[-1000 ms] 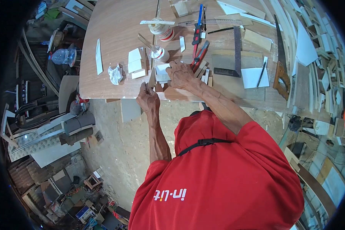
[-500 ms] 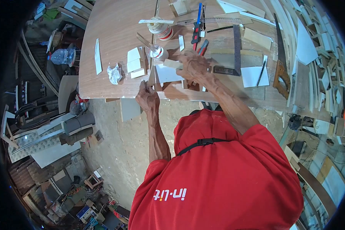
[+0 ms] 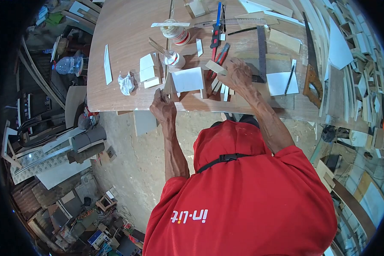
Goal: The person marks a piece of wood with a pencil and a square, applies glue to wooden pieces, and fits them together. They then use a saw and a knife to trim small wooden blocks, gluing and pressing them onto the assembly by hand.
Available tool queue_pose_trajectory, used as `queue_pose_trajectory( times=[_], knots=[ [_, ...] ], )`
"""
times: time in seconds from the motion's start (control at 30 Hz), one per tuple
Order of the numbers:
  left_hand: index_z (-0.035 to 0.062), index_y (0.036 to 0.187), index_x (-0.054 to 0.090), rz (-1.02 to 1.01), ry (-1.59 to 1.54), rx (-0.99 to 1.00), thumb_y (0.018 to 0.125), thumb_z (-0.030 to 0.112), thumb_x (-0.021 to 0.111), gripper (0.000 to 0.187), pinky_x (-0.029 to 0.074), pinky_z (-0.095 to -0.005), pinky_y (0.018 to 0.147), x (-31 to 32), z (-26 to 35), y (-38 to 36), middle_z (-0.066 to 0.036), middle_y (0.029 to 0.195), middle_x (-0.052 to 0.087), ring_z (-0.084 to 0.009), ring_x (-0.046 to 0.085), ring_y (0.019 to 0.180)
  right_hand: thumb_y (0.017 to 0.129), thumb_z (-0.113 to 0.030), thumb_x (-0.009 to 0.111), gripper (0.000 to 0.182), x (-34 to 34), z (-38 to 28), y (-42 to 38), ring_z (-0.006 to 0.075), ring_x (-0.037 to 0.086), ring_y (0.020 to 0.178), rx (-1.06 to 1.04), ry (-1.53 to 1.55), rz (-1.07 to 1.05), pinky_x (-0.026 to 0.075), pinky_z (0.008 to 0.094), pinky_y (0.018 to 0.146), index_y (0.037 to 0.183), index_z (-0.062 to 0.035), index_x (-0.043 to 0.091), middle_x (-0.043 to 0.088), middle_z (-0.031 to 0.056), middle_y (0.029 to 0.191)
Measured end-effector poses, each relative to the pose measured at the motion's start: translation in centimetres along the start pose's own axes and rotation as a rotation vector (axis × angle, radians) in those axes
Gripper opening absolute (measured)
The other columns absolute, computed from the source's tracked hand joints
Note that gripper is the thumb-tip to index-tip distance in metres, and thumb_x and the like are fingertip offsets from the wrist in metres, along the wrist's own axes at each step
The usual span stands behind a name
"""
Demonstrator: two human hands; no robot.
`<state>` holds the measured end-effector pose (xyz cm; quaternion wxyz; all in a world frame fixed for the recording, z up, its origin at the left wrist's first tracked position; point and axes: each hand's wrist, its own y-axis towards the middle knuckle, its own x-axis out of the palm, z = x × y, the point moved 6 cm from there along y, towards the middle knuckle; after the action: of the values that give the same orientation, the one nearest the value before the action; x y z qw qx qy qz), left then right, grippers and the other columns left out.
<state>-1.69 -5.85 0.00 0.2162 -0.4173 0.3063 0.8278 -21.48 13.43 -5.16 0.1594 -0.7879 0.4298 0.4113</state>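
Observation:
My left hand (image 3: 163,106) is closed on the left wooden side of a small assembly at the table's front edge. A white panel (image 3: 188,80) spans between that side and a wooden piece on the right. In my right hand (image 3: 238,75) is a small wooden block (image 3: 216,67), gripped at its right end, just right of the white panel. Thin strips (image 3: 220,88) lie below the block. Pliers with red and blue handles (image 3: 222,54) rest behind it, partly covered. A white glue bottle (image 3: 175,60) with sticks in it stands behind the panel.
A larger jar (image 3: 178,34), a cutter (image 3: 216,36), a metal square (image 3: 262,53) and a handsaw (image 3: 313,83) are on the table (image 3: 119,25). Left are white-faced pieces (image 3: 148,68) and crumpled tissue (image 3: 126,83). A pencil lies on a white sheet (image 3: 280,83).
My right hand has moved right with the block, away from above the white panel, uncovering the panel's right side and the strips. My left hand has stayed nearly in place.

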Motion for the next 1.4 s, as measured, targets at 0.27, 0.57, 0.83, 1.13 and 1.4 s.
queue_pose_trajectory(
  times=[0.27, 0.57, 0.83, 1.13, 1.4],
  knots=[
    [-0.0045, 0.104, 0.064, -0.042, -0.035, -0.05, 0.085, 0.005, 0.058, 0.022, 0.049, -0.0398, 0.056, 0.2, -0.2, -0.1, -0.025, 0.074, 0.065, -0.0363, 0.068, 0.066, 0.069, -0.027, 0.07, 0.028, 0.3, 1.0, -0.9, 0.0314, 0.06, 0.088, 0.017, -0.037, -0.013, 0.049, 0.0456, 0.072, 0.087, -0.0049, 0.067, 0.059, 0.0138, 0.088],
    [-0.0085, 0.112, 0.063, -0.138, 0.001, -0.163, 0.084, 0.006, 0.058, 0.032, 0.054, -0.0374, 0.072, -0.2, 0.8, 0.2, -0.025, 0.092, 0.069, -0.0332, 0.071, 0.084, 0.068, -0.026, 0.071, 0.03, 1.0, 1.7, -1.6, 0.0323, 0.059, 0.093, 0.054, -0.031, -0.063, 0.049, 0.0463, 0.075, 0.09, -0.006, 0.065, 0.062, 0.0143, 0.091],
    [-0.0078, 0.113, 0.063, -0.132, 0.001, -0.156, 0.081, 0.005, 0.059, 0.034, 0.054, -0.0395, 0.074, -0.1, 1.2, 0.1, -0.026, 0.094, 0.069, -0.0352, 0.07, 0.086, 0.068, -0.025, 0.07, 0.032, 0.7, 1.8, -1.6, 0.033, 0.06, 0.093, 0.073, -0.011, -0.086, 0.05, 0.0462, 0.077, 0.093, -0.0057, 0.066, 0.063, 0.0152, 0.092],
    [-0.0087, 0.113, 0.063, -0.139, -0.004, -0.158, 0.082, 0.004, 0.059, 0.034, 0.053, -0.0382, 0.074, 0.4, 0.0, 0.1, -0.027, 0.096, 0.068, -0.0338, 0.07, 0.087, 0.069, -0.026, 0.072, 0.03, 0.9, 2.0, -1.7, 0.0308, 0.061, 0.09, 0.068, 0.0, -0.064, 0.049, 0.0445, 0.074, 0.089, -0.0055, 0.065, 0.063, 0.0138, 0.09],
    [-0.0079, 0.11, 0.064, -0.128, 0.036, -0.14, 0.083, 0.008, 0.059, 0.032, 0.053, -0.0406, 0.07, 0.2, 0.7, 0.1, -0.026, 0.09, 0.069, -0.0379, 0.069, 0.081, 0.068, -0.025, 0.072, 0.03, 0.9, 2.1, -1.7, 0.0313, 0.06, 0.09, 0.056, 0.013, -0.057, 0.049, 0.0454, 0.075, 0.09, -0.0055, 0.065, 0.062, 0.013, 0.092]
  ],
)
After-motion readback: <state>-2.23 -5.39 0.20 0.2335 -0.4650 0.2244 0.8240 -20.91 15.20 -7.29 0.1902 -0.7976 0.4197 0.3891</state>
